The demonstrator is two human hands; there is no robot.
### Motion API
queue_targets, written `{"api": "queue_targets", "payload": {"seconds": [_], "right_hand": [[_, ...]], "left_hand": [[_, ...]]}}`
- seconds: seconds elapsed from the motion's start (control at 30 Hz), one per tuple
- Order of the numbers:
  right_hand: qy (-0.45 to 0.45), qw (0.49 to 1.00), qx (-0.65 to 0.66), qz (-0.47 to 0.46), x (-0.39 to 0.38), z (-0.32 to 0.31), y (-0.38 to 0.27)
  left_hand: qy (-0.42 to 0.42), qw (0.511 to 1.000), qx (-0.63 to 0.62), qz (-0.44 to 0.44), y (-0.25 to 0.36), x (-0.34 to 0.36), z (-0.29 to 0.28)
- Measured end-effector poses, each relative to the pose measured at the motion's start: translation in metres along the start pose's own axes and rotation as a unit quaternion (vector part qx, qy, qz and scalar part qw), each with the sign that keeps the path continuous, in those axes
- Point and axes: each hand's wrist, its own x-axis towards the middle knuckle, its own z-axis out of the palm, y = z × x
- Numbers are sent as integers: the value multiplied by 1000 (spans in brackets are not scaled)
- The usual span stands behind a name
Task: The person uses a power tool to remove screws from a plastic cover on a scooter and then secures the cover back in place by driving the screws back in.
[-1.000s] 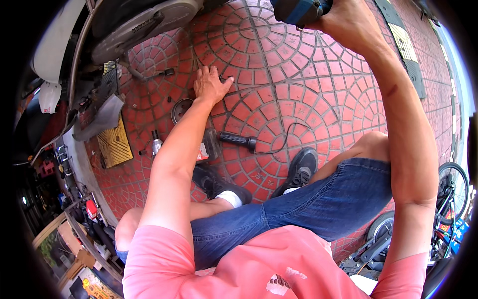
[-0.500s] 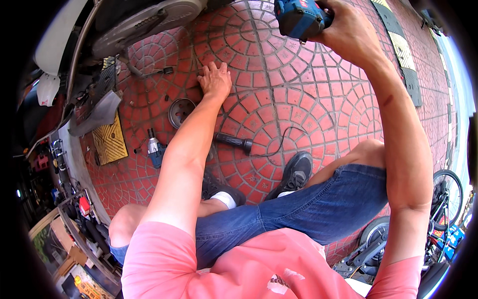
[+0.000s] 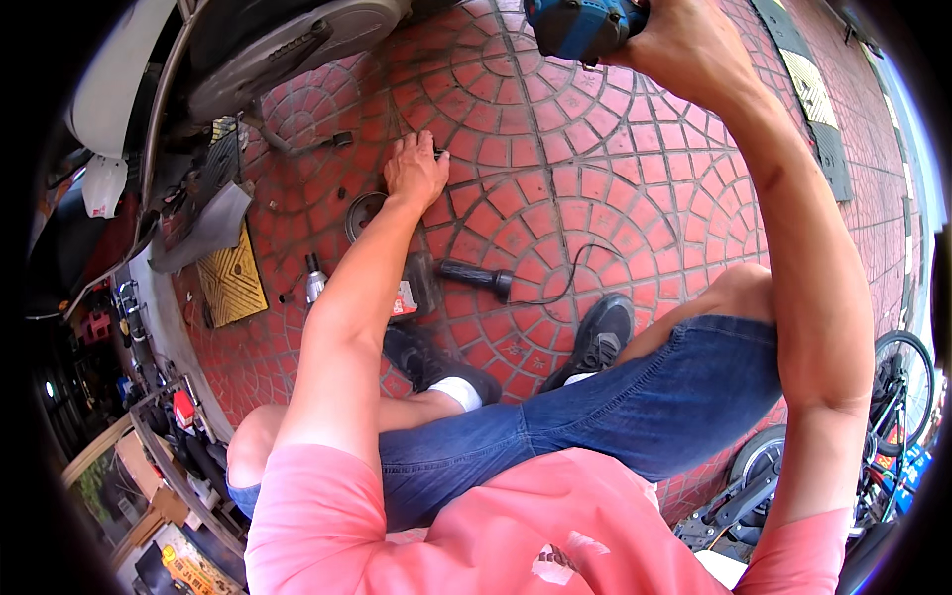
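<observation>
High at the top edge, my right hand (image 3: pixel 684 50) is wrapped round a blue and black cordless power tool (image 3: pixel 580 28); its front end is out of view. My left hand (image 3: pixel 416 177) is low over the red paving, fingers drawn together, a small dark piece (image 3: pixel 438 154) showing at the fingertips. Just below that hand lies a round metal drum (image 3: pixel 365 213), partly behind my forearm. A black torch-shaped tool (image 3: pixel 476 278) with a thin cord rests on the tiles. My left forearm mostly covers a second cordless tool (image 3: pixel 314 278) and a box with a red-and-white label (image 3: pixel 405 300).
A scooter (image 3: pixel 297 50) stands at the upper left, with a yellow ramp block (image 3: pixel 232 283) below it. Black-and-yellow ramps (image 3: pixel 808 89) line the upper right. A bicycle (image 3: pixel 897 392) is at the right, a cluttered shelf (image 3: pixel 164 466) at the lower left. My shoes (image 3: pixel 600 337) are planted near the torch-shaped tool.
My left hand has gone from spread fingers to drawn-in fingers with a small dark piece at them, shifting slightly left. The power tool in my right hand has moved slightly left and up.
</observation>
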Motion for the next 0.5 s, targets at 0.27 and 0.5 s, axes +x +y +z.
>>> {"api": "queue_targets", "payload": {"seconds": [0.27,0.5], "right_hand": [[-18,1000,-8,1,1,10,-9],[-13,1000,-24,7,3,13,-1]], "left_hand": [[24,999,-1,-31,10,3,9],[26,995,-52,-85,18,-2,17]]}}
